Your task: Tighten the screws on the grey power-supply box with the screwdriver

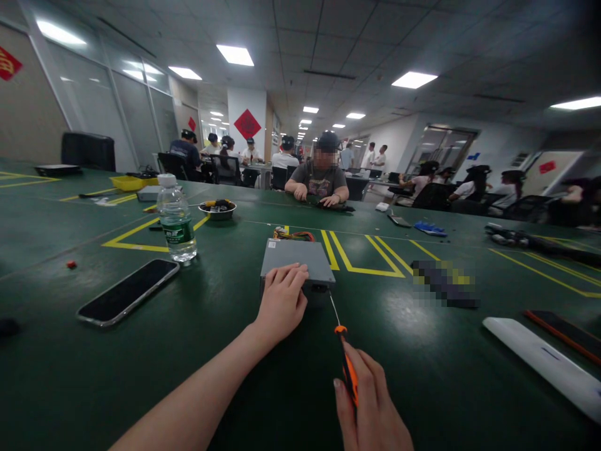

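Note:
A grey metal box [305, 258] with coloured wires [295, 235] at its far end lies on the green table [141, 369] in front of me. My left hand [282, 300] rests on the box's near edge, fingers curled over the top. My right hand [370, 407] is closed around an orange-handled screwdriver [346, 360]. The screwdriver's thin shaft points at the box's near right corner.
A black phone [128, 292] lies to the left, behind it a water bottle [176, 218] and a metal bowl [217, 208]. A white bar [544, 363] lies at the right. Another person [319, 175] sits across the table; more people sit at tables behind.

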